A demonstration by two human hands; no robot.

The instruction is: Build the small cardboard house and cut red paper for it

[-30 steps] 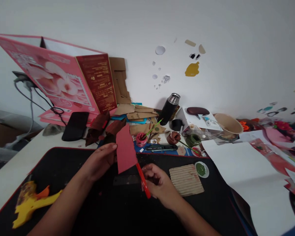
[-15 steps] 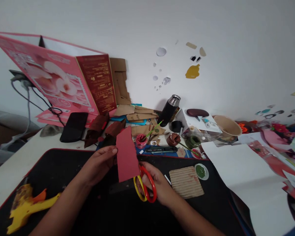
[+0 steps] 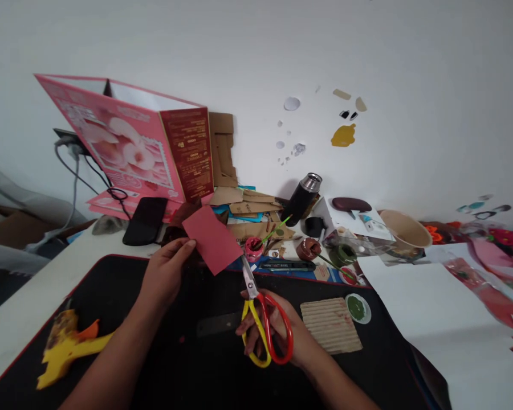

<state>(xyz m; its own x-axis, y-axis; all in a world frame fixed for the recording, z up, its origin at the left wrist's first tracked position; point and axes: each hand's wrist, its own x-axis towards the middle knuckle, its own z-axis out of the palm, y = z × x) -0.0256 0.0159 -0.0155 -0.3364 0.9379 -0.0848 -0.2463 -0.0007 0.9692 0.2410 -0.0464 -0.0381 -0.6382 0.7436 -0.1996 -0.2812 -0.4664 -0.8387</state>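
My left hand (image 3: 165,273) pinches a piece of red card (image 3: 211,239) by its lower left edge and holds it tilted above the black mat (image 3: 111,307). My right hand (image 3: 277,336) grips scissors (image 3: 260,322) with one yellow and one red handle loop. Their metal blades point up toward the card's lower right edge and sit just below it. A dark flat ruler (image 3: 218,323) lies on the mat between my hands.
A yellow glue gun (image 3: 66,353) lies at the mat's left. Corrugated cardboard (image 3: 331,324) and a green paint lid (image 3: 358,307) lie to the right. Paint pots, a black flask (image 3: 301,199), a paper bowl (image 3: 406,230), white paper (image 3: 444,319) and a pink box (image 3: 128,142) crowd the back.
My right hand turned the scissors so the blades point up at the card. My left hand tilted the red card over to the left. The view shifted right and down.
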